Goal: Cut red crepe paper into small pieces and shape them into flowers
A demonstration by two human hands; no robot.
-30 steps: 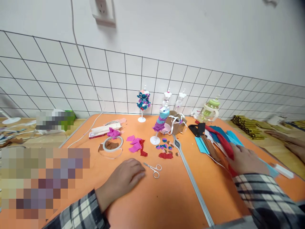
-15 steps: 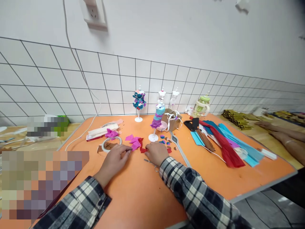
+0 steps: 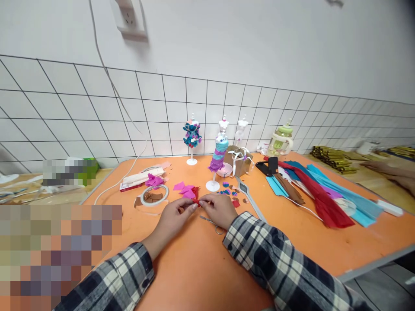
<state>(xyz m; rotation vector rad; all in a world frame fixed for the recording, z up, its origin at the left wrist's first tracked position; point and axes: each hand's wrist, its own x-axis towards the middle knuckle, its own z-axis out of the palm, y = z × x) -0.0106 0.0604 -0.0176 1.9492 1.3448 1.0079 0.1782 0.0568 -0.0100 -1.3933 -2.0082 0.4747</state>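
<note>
Both hands have drawn together over the last half second: the left hand (image 3: 175, 214) has come across from the tape roll, and the right hand (image 3: 218, 209) has closed in from the other side. They now meet at a small red crepe-paper scrap (image 3: 196, 200). The left thumb and fingertips pinch the scrap's near edge, and the right hand's curled fingers grip its other end. The scrap sits just above the orange table (image 3: 194, 268), right in front of a heap of magenta paper pieces (image 3: 182, 189).

Small silver scissors (image 3: 214, 223) lie on the table, partly under the right wrist. A white ring of tape (image 3: 154, 195) lies to the left of the hands. Behind them stands a little white mannequin stand wrapped in purple and blue ruffles (image 3: 219, 159).

Further right, a long red crepe strip (image 3: 324, 203) lies across blue paper sheets (image 3: 353, 201). Another person's hand (image 3: 389, 169) rests on the neighbouring wooden bench.
</note>
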